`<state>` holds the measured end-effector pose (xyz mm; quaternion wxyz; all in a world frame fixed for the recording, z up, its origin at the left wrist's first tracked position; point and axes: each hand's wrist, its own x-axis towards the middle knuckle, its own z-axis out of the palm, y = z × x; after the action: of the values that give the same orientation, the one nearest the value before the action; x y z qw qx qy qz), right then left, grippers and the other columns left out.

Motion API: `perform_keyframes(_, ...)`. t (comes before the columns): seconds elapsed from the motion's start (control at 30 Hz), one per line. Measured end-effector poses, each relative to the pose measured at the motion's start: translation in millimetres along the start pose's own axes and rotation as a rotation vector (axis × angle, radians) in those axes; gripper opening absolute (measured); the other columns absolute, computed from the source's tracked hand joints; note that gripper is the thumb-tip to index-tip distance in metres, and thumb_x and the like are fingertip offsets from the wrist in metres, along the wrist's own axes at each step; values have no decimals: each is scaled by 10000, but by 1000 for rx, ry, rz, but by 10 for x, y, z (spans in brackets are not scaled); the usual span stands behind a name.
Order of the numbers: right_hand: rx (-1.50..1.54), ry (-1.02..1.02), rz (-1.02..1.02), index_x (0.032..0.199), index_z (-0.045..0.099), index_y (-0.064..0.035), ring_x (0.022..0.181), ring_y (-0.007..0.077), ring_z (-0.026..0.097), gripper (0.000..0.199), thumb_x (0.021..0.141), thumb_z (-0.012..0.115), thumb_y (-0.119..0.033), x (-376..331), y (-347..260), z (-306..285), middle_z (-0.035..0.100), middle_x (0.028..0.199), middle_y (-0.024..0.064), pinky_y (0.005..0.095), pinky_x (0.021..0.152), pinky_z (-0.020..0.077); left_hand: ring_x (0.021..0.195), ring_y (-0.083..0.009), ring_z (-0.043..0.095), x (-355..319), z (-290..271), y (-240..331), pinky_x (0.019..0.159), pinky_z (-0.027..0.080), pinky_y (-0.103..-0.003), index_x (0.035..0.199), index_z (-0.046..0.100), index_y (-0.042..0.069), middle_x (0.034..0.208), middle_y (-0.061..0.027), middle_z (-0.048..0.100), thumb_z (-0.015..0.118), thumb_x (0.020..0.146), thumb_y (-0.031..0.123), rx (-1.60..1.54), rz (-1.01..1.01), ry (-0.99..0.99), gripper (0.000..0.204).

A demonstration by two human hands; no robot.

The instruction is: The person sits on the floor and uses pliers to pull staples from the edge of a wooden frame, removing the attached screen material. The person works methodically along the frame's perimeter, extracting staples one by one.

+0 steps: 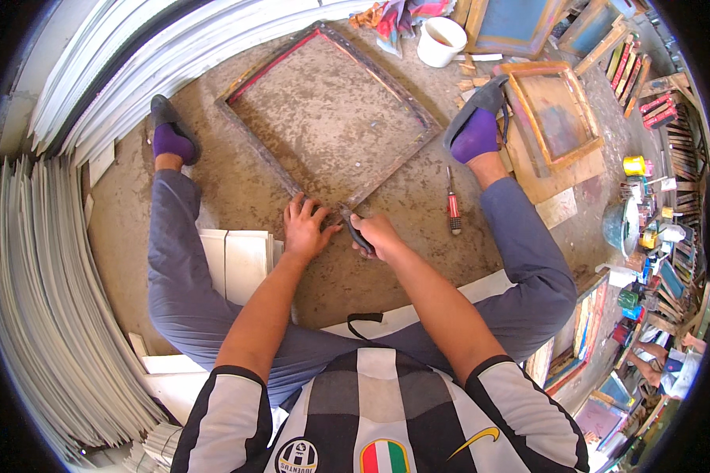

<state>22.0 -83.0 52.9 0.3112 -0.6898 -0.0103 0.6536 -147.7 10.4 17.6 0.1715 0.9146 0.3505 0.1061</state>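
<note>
- Workpiece location: the wooden frame (406, 94) lies flat on the floor (315, 292) between the person's feet, one corner pointing toward the body.
- Frame condition: the side bars stand in a four-sided outline. The floor shows through the opening, so no mesh or panel covers it. Red material lines part of the inner edge on the far sides.
- Right hand (376, 235): closed around a dark-handled tool (360, 236), apparently pliers. The tool's head is at the near corner of the frame; whether it bites on a fastener cannot be told.
- Left hand (303, 226): fingers spread over the near end of the left bar, thumb toward the corner. No object is visibly pinched.
- Completed, as judged from the present state: the opening is bare and the tool is placed at the near corner.
- Outstanding, as judged: work at that corner appears unfinished, since both hands are engaged there. The state of fasteners at the other corners is too small to tell.
- Idle equipment: the screwdriver (454, 209), with a red and black handle, lies on the floor to the right of the frame, near the right leg, untouched.
- Adjacent item: a second frame (596, 147) lies beside the right foot, its opening filled by a stained sheet.
</note>
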Motion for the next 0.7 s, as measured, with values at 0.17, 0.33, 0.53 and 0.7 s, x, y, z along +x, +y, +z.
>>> perform_keyframes(0.17,7,-93,-88,783,569,-20,398,207,532,424,983,597,-392,41,81,-96,619,609,115,347,354,371,1318,-395,392,-3,52,-30,1060,347,-569,1043,720,155,1193,-59,581,818,730,403,-2,-7,7,411)
perform_keyframes(0.33,-215,-146,-255,848,636,-44,529,157,595,389,972,611,-412,51,283,-381,662,702,71,304,464,435,1321,-386,392,10,48,-4,1069,343,-567,1034,716,147,1192,-63,580,800,747,402,-32,-25,-2,393)
perform_keyframes(0.53,-293,-170,-267,1013,694,-34,727,172,669,399,951,639,-424,115,527,-706,719,879,60,346,601,515,1276,-343,430,83,-25,144,1098,292,-581,1026,701,144,1170,-72,581,761,798,344,23,-7,108,309)
perform_keyframes(0.7,-262,-168,-187,1155,684,-69,907,203,669,427,953,631,-442,64,492,-730,715,1046,77,389,738,531,1205,-318,476,235,124,275,1104,280,-582,1038,692,145,1118,-79,579,710,846,268,-5,50,122,229)
